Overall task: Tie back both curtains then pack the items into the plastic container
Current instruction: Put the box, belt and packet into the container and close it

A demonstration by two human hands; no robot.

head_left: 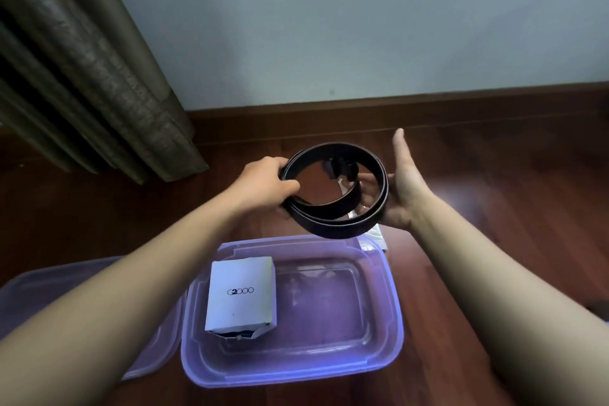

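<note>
Head view: L hand (267, 183) grips left side of coiled black belt (329, 223). R hand (403, 188) wide, flat palm against coil's right side. Belt is held in air above far edge of plastic container (394, 323) on floor (494, 191). White box (240, 293) marked "G2000" lies inside by container's left wall.

Coiled dark belt (329, 227) held in the air above the far edge of the plastic container (290, 372). Left hand (267, 184) grips the coil's left side, fingers curled over the bands. Right hand (403, 184) flat against the right side, thumb up. White box (240, 293) lies in the container's left part. Lid (49, 283) just left of it, on the wooden floor (494, 175). Curtain (82, 59) hangs far left.
</note>
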